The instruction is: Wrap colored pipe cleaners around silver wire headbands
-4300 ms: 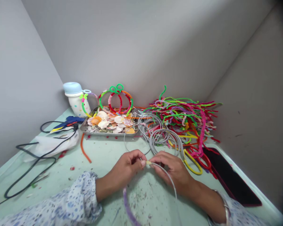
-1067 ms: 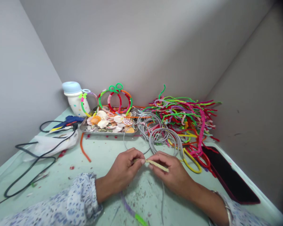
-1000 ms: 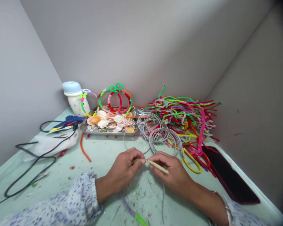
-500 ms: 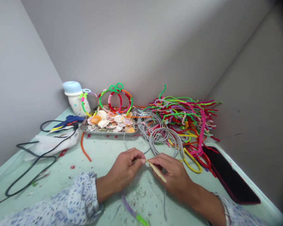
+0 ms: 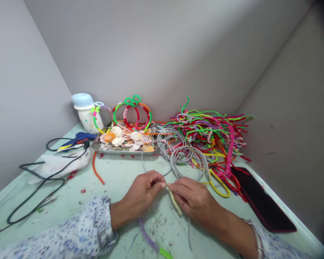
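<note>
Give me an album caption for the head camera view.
Left hand and right hand meet at a pale yellow strip, seashells beyond.

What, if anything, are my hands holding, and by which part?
A pale yellow strip: the left hand pinches the top of its visible length; the right hand touches it there, its exact grip partly hidden.

The pale yellow strip (image 5: 175, 203) looks soft and fuzzy, like the velvety heap of pipe cleaners (image 5: 210, 126). The grey coils (image 5: 189, 148) appear smooth, with a faint sheen. The tray (image 5: 124, 153) is shiny metal; the bottle (image 5: 88, 118) seems smooth plastic, the white bag (image 5: 55, 162) thin, crinkled plastic. A flecked, mostly matt covering lies over the bench (image 5: 118, 176). The sleeve (image 5: 97, 223) is printed cloth, matt and gathered.
</note>
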`<control>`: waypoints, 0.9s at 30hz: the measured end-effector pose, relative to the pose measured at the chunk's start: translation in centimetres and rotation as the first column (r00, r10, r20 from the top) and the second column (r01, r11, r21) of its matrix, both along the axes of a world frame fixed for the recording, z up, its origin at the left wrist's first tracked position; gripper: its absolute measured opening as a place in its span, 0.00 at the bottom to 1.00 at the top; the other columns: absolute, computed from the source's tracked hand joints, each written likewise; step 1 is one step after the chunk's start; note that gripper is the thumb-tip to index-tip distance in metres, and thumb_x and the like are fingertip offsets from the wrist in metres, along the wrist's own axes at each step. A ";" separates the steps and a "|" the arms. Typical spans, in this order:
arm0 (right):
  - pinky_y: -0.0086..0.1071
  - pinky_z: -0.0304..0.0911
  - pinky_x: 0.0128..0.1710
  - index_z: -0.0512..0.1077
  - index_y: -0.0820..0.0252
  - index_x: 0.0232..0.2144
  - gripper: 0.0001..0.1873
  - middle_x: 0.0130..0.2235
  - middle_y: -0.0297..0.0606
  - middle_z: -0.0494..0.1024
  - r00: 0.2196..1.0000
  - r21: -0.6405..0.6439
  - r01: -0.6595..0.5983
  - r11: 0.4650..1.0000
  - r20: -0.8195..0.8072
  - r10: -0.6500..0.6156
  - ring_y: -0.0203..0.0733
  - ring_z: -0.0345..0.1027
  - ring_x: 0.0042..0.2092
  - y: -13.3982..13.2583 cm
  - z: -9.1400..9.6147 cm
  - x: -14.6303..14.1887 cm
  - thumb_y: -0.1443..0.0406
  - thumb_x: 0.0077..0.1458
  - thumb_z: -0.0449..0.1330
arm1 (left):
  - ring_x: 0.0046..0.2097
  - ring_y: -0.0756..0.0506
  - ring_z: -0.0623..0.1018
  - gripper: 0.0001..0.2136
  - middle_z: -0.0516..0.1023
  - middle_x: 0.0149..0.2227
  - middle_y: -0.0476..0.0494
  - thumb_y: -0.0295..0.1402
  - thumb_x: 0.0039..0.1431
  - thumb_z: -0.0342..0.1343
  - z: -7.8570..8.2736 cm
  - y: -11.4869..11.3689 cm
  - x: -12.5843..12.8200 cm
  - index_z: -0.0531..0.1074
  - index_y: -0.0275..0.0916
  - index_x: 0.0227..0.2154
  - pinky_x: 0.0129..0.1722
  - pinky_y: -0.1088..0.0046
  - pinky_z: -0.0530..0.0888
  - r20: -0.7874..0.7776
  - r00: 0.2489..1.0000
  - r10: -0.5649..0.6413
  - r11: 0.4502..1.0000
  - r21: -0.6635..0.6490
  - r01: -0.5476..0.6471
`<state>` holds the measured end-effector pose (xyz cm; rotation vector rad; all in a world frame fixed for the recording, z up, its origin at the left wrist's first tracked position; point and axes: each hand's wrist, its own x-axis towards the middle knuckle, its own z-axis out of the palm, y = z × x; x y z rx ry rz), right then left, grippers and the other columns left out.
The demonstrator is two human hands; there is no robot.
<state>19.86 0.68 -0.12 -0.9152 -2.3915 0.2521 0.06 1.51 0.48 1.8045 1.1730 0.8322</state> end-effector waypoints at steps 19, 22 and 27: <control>0.27 0.57 0.26 0.72 0.62 0.26 0.07 0.21 0.30 0.69 0.824 -0.838 -0.192 0.510 -0.420 -0.381 0.33 0.60 0.24 0.6 1.9 -0.6 0.63 0.52 0.59 | 0.30 0.49 0.69 0.06 0.71 0.28 0.49 0.31 0.58 0.53 0.7 -0.5 0.1 0.74 0.36 0.31 0.30 0.76 0.64 -0.023 0.999 -0.042 0.998 0.038 0.043; 0.27 0.57 0.26 0.71 0.62 0.27 0.09 0.20 0.29 0.69 0.814 -0.857 -0.232 0.460 -0.430 -0.391 0.32 0.60 0.23 0.6 1.8 -0.6 0.61 0.52 0.60 | 0.31 0.49 0.70 0.06 0.72 0.28 0.48 0.30 0.58 0.53 0.7 -0.6 0.2 0.74 0.37 0.31 0.31 0.75 0.65 -0.031 0.998 -0.053 0.997 0.054 0.054; 0.27 0.57 0.25 0.70 0.62 0.28 0.09 0.20 0.29 0.69 0.834 -0.873 -0.206 0.443 -0.393 -0.388 0.32 0.61 0.23 0.7 1.8 -0.5 0.61 0.50 0.62 | 0.32 0.49 0.71 0.06 0.71 0.29 0.49 0.29 0.59 0.51 0.7 -0.7 0.2 0.74 0.37 0.31 0.32 0.74 0.65 -0.044 0.996 -0.079 0.992 0.092 0.083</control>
